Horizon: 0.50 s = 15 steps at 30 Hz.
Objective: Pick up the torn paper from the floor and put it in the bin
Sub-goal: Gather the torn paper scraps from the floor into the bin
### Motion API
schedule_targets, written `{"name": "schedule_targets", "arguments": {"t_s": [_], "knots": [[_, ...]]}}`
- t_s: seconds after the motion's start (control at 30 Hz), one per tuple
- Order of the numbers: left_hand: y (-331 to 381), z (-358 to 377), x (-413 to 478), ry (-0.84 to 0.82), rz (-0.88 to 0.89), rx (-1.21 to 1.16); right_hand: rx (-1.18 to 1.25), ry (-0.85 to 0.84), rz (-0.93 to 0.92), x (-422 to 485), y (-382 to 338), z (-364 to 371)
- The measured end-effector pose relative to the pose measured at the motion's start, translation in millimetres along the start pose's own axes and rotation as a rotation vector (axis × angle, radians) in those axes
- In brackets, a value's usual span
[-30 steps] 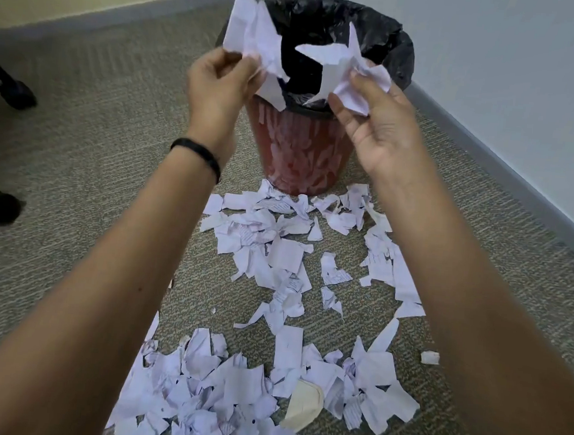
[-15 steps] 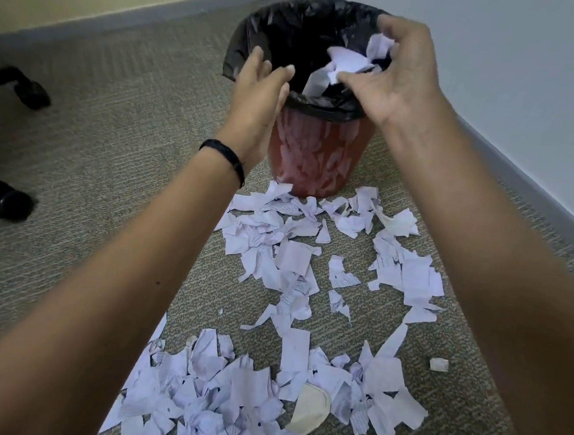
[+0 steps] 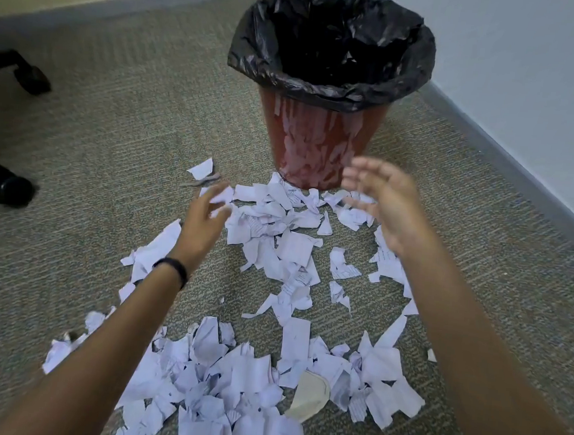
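Observation:
A red bin (image 3: 319, 144) lined with a black bag (image 3: 330, 39) stands on the carpet in the room's corner. White torn paper scraps (image 3: 290, 248) lie scattered in front of it, and a thicker heap (image 3: 217, 383) lies closer to me. My left hand (image 3: 206, 218), with a black band on its wrist, hovers over the scraps left of the bin, fingers spread and holding nothing. My right hand (image 3: 383, 201) is blurred, low in front of the bin's base, fingers loose and empty.
Two black chair castors (image 3: 6, 188) (image 3: 32, 77) stand at the left edge. A grey skirting board (image 3: 510, 159) runs along the white wall on the right. A beige round piece (image 3: 309, 394) lies among the near scraps.
Both hands let their paper go into the bin and came down and back from its rim toward the scraps on the floor. They now hold nothing.

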<state>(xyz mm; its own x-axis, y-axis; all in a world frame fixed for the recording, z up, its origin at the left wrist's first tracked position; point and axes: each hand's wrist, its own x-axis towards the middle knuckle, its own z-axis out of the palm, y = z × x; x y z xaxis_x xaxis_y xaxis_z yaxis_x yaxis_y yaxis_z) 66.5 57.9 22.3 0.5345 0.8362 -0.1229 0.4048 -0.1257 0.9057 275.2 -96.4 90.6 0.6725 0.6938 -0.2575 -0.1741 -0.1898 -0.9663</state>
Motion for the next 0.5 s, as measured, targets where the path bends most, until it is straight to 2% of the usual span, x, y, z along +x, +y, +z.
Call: {"name": "schedule_targets", "arguments": {"t_s": [0.07,0.1,0.2,0.23,0.33,0.43,0.5], "knots": [[-37,-10,-19,-0.119,-0.067,0.116,-0.203,-0.105,0.096,-11,40,2],[-51,-13,-27,-0.175,-0.08,0.194,-0.311,-0.152,0.086,-17,60,3],[-76,-12,-57,-0.32,0.025,0.53,-0.607,-0.392,-0.128,-52,104,18],[-79,-9,-68,-0.365,0.106,0.632,-0.743,-0.504,-0.259,-65,119,24],[-92,-1,-103,-0.427,0.532,0.939,-1.195,-0.811,-0.747,-101,164,36],[-117,1,-135,-0.449,0.853,1.138,-1.394,-1.037,-1.023,-121,199,32],[-130,2,-160,-0.473,1.054,1.178,-1.548,-1.137,-1.112,-127,213,26]]}}
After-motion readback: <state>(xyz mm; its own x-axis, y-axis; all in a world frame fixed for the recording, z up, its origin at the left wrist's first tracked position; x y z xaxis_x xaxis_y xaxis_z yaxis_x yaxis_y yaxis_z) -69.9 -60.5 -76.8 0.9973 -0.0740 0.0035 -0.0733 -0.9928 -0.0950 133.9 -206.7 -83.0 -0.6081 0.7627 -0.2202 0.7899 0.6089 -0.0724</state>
